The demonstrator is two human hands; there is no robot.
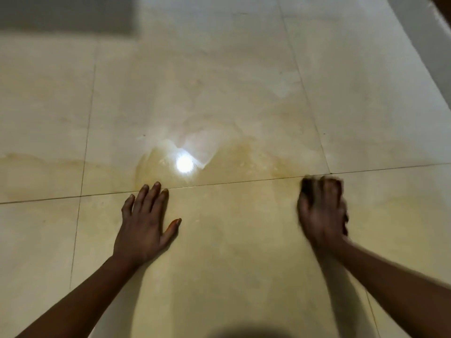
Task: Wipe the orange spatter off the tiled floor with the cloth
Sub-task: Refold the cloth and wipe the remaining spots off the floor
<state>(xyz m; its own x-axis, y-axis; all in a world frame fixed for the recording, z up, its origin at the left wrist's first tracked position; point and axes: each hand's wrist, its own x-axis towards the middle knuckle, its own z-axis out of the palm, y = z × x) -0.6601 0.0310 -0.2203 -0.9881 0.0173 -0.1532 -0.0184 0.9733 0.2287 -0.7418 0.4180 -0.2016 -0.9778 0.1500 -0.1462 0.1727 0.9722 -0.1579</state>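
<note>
Two bare hands are seen pressed to a glossy tiled floor (244, 240), with a faint orange film spread across the tiles.

Nearest, two forearms are seen reaching in from the near edge. The left hand (146, 220) is laid flat on the floor, palm down, its fingers spread apart and its thumb held out to the right, with nothing held. The right hand (322, 211) is blurred; its fingers are curled over a dark cloth (308, 190), of which only a small dark patch is shown under the fingertips at the grout line. Whether the cloth is gripped or only pressed down cannot be told. Beyond the hands, the orange spatter (246, 154) is seen as a pale yellowish smear across the tiles. A bright reflected light (184, 164) is shown on the wet patch between and beyond the hands. Farthest left, a dark area (66, 13) is visible.
</note>
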